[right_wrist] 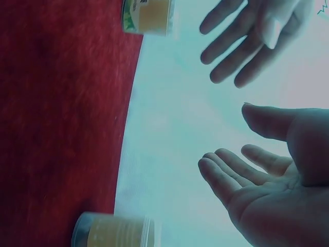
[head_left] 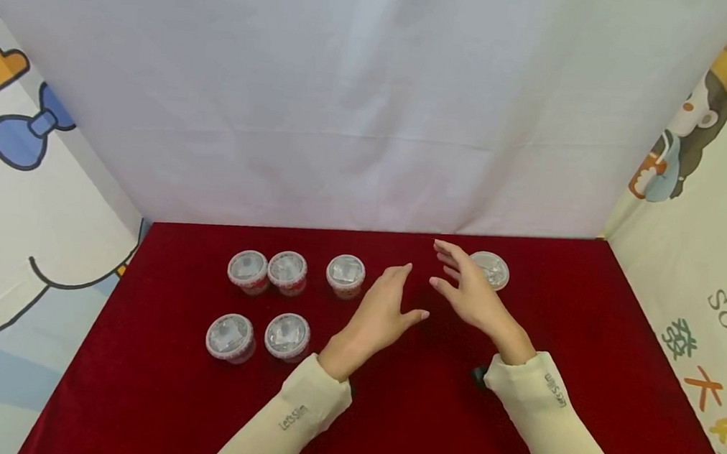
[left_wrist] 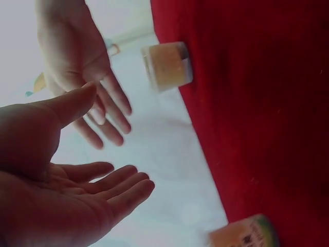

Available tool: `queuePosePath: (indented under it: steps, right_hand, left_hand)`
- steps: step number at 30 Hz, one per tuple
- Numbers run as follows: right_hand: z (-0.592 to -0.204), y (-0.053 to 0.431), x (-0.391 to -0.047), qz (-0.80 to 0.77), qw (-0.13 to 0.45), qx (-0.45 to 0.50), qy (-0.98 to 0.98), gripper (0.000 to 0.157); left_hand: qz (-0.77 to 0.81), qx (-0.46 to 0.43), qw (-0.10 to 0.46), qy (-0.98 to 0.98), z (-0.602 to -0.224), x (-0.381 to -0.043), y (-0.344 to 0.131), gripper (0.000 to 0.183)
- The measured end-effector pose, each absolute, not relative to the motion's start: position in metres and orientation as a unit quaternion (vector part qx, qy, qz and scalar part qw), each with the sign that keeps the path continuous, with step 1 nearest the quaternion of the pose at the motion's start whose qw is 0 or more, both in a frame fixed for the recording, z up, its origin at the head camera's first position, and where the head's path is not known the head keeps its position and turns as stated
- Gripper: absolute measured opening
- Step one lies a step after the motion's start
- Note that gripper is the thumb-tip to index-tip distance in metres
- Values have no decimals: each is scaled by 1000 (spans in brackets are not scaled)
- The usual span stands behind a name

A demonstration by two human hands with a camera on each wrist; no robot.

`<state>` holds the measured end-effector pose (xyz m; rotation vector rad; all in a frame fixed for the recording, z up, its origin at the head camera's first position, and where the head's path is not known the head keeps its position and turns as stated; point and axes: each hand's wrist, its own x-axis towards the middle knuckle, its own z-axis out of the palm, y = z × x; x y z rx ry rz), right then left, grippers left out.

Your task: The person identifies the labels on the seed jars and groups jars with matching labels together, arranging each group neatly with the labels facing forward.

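Both hands hover over the red cloth with palms turned toward each other and nothing in them. My left hand [head_left: 380, 311] has its fingers extended and thumb apart, just right of a lidded plastic tub [head_left: 345, 276] in the head view. My right hand [head_left: 471, 287] also has loosely straight fingers, and it overlaps a second clear-lidded tub [head_left: 492, 268] behind it. In the left wrist view that tub [left_wrist: 167, 66] shows an orange-yellow side. The right wrist view shows a tub [right_wrist: 146, 15] with a green-and-white label at the top and another tub [right_wrist: 115, 230] at the bottom.
To the left stand two tubs side by side, a back-left tub [head_left: 247, 271] and its neighbour [head_left: 287, 272]. Nearer the front are another tub [head_left: 230, 336] and one beside it [head_left: 287, 336]. A white curtain [head_left: 373, 112] hangs behind the red-covered table [head_left: 149, 381]; printed sheets flank both sides.
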<state>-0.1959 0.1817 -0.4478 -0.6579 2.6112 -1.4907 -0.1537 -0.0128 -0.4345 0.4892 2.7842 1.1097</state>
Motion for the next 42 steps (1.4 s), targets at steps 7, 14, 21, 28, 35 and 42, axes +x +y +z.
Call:
queuePosePath:
  steps: [7, 14, 21, 28, 35, 42]
  right_hand:
    - [-447, 200, -191, -484, 32, -184, 855, 62]
    - [-449, 219, -186, -470, 7, -157, 868, 62]
    - [-452, 234, -186, -459, -24, -139, 877, 61]
    - [-457, 246, -184, -456, -42, -119, 881, 59]
    - [-465, 256, -183, -446, -65, -95, 887, 60]
    - [-471, 264, -184, -434, -62, -73, 896, 63]
  left_hand:
    - [380, 140, 45, 913, -451, -158, 2, 81]
    - [402, 138, 40, 904, -460, -162, 15, 80]
    - [419, 121, 39, 899, -471, -172, 25, 79]
    - [432, 119, 49, 893, -477, -179, 35, 78]
    - [448, 120, 74, 883, -478, -187, 45, 79]
    - [466, 134, 94, 870, -479, -196, 55, 81]
